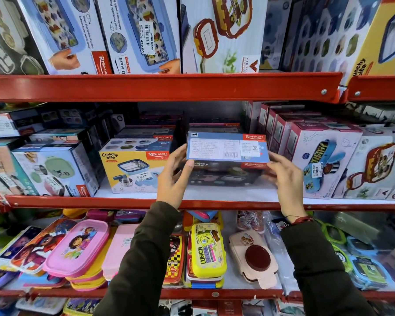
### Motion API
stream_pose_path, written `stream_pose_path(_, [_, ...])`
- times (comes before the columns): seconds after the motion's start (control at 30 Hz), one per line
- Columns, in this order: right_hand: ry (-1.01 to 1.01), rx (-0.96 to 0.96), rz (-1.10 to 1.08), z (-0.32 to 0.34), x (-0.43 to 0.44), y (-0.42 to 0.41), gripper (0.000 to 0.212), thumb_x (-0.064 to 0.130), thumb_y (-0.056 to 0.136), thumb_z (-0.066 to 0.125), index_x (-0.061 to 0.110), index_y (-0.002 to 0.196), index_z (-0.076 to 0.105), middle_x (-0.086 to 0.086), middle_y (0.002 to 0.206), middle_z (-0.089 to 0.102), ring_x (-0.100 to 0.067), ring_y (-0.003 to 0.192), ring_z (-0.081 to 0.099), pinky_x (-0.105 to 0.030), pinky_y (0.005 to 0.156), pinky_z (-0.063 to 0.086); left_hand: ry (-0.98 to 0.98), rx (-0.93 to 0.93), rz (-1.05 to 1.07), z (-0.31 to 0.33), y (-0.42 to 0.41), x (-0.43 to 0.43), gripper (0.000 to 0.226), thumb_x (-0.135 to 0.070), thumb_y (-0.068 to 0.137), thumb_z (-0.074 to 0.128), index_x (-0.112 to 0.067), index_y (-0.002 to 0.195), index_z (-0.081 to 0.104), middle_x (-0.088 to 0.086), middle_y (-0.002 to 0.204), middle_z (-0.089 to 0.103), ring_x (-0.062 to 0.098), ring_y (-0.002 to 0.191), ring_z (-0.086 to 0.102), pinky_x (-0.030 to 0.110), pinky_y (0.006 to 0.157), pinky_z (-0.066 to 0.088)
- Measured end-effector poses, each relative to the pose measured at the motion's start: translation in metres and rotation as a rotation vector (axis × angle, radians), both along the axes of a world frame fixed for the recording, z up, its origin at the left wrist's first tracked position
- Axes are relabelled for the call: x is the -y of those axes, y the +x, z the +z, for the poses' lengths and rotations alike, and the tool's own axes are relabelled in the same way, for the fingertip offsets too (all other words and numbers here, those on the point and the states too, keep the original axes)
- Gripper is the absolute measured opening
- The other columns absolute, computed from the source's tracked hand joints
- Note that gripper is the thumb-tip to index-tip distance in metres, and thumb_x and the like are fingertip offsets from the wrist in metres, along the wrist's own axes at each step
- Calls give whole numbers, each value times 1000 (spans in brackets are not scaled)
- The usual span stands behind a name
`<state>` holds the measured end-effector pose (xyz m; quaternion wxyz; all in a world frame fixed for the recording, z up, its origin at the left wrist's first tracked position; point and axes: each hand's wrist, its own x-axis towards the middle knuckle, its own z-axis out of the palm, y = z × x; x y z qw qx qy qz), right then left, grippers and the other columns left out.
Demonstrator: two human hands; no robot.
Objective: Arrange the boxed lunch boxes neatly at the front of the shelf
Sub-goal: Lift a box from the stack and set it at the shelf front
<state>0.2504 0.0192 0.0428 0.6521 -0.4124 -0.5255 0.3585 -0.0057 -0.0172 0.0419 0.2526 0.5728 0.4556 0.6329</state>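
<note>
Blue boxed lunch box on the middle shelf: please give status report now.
Both hands, left hand and right hand, grip the ends of the blue box. Box held above shelf floor, front of middle shelf. Yellow Crunchy Bite box close beside on left, nothing blocking.

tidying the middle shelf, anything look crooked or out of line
The dark Crunchy Bite box, held between the left hand and right hand, is tipped forward, not yet seated beside the yellow Crunchy Bite box.

Head view, close, facing red shelves [164, 87]
</note>
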Motion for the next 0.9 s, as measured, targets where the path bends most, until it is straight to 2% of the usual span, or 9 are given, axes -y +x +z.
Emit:
stream_pose_path(0.1, [-10, 22, 40, -3, -2, 1, 50, 15, 85, 54, 20, 134, 63, 9, 115, 75, -7, 111, 71, -27, 92, 61, -22, -94, -15, -2, -1, -3, 61, -2, 100, 56, -23, 154, 38, -31, 138, 49, -26, 123, 47, 6, 98, 48])
stream_pose_path(0.2, [-7, 104, -9, -10, -8, -3, 53, -2, 88, 65, 18, 137, 62, 1, 131, 70, -12, 124, 66, -42, 110, 52, -19, -80, 54, -6, 2, -10, 62, 3, 99, 54, -24, 153, 40, -25, 132, 55, -25, 118, 52, 11, 100, 51])
stream_pose_path(0.27, [-9, 137, -31, -14, -14, -6, 52, -3, 90, 67, 16, 138, 61, 0, 133, 67, -16, 126, 64, -42, 113, 49, -31, -61, 104, -11, 2, -16, 61, 3, 98, 56, -26, 151, 44, -24, 129, 58, -26, 113, 53, 4, 95, 48])
stream_pose_path(0.37, [-14, 167, -41, -18, -19, -15, 50, 1, 93, 66, 9, 142, 56, 3, 134, 62, -20, 127, 61, -40, 113, 47, -59, -20, 181, -15, 4, -24, 57, 1, 97, 59, -24, 149, 48, -16, 131, 60, -18, 112, 56, 2, 98, 43])
stream_pose_path(0.5, [-39, 241, -96, -22, -31, -27, 48, 4, 96, 64, 1, 142, 54, -9, 136, 62, -17, 125, 57, -34, 109, 45, -123, -23, 241, -15, 10, -37, 53, -2, 100, 55, -18, 149, 47, -1, 133, 62, 5, 121, 55, 21, 109, 42])
stream_pose_path(0.6, [-65, 313, -132, -24, -39, -32, 44, 8, 97, 63, 3, 141, 56, -16, 140, 63, -23, 123, 61, -27, 101, 44, -173, -91, 291, -18, 10, -48, 52, -7, 101, 54, -19, 151, 46, 9, 136, 66, 14, 120, 61, 27, 110, 45])
stream_pose_path(0.7, [-78, 331, -141, -25, -45, -32, 44, 11, 98, 62, 4, 141, 56, -16, 140, 63, -26, 124, 63, -29, 102, 47, -213, -112, 323, -18, 10, -55, 50, -11, 102, 54, -20, 151, 45, 15, 136, 66, 30, 125, 64, 37, 111, 48])
stream_pose_path(0.8, [-88, 338, -150, -24, -42, -35, 45, 10, 99, 60, 4, 143, 54, -15, 142, 62, -17, 122, 59, -28, 103, 48, -219, -119, 326, -18, 13, -54, 51, -11, 102, 52, -19, 152, 43, 16, 137, 66, 33, 126, 63, 39, 111, 48])
stream_pose_path(0.9, [-60, 261, -177, -28, -33, -39, 50, 10, 98, 62, 9, 147, 48, -11, 147, 56, -14, 128, 52, -6, 91, 44, -193, -34, 288, -22, 15, -42, 52, -9, 102, 53, -16, 152, 42, 11, 141, 62, 20, 126, 60, 32, 112, 44])
